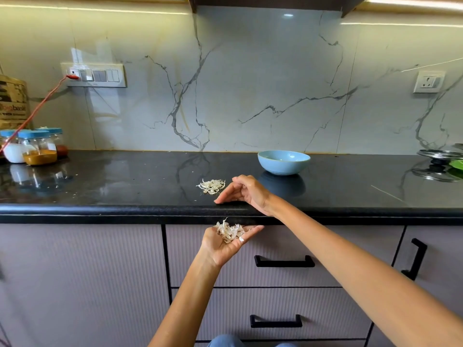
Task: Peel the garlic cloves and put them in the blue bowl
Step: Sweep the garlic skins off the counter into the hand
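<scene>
The blue bowl (pixel 283 162) stands on the black counter (pixel 125 186), right of centre; its inside is not visible from here. A small heap of dry garlic skins (pixel 211 186) lies on the counter near the front edge. My right hand (pixel 244 190) rests on edge right beside that heap, fingers straight and touching the counter. Below the counter's edge my left hand (pixel 225 242) is held palm up and cupped, carrying a second heap of garlic skins (pixel 230 231). No whole cloves are visible.
Blue-lidded spice jars (pixel 32 146) stand at the far left by a brown paper bag (pixel 12 101) and a red cord. A steel lid (pixel 441 156) sits at the far right. Drawers with black handles (pixel 284 262) are below the counter.
</scene>
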